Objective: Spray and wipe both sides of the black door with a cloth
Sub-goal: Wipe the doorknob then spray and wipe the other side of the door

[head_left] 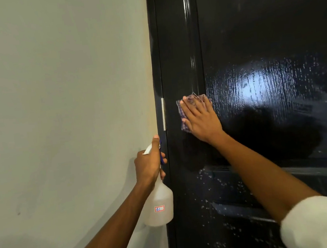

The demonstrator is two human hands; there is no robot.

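Right hand [201, 119] is spread flat, pressing the checked cloth [184, 109] against the wet black door [262, 51] mid-frame. Left hand [149, 164] grips the spray bottle [160, 205] at lower centre, beside the wall [53, 95].

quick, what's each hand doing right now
Left hand: grips the spray bottle.
Right hand: open, flat fingers pressing the checked cloth on the black door.

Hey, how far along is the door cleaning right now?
Done: this side of the door is sprayed; droplets cover the panel and lower rail. In hand: the right hand presses the cloth flat near the hinge, while the left hand grips the spray bottle. Left: droplets still cover most of this side, and the other side is out of view.
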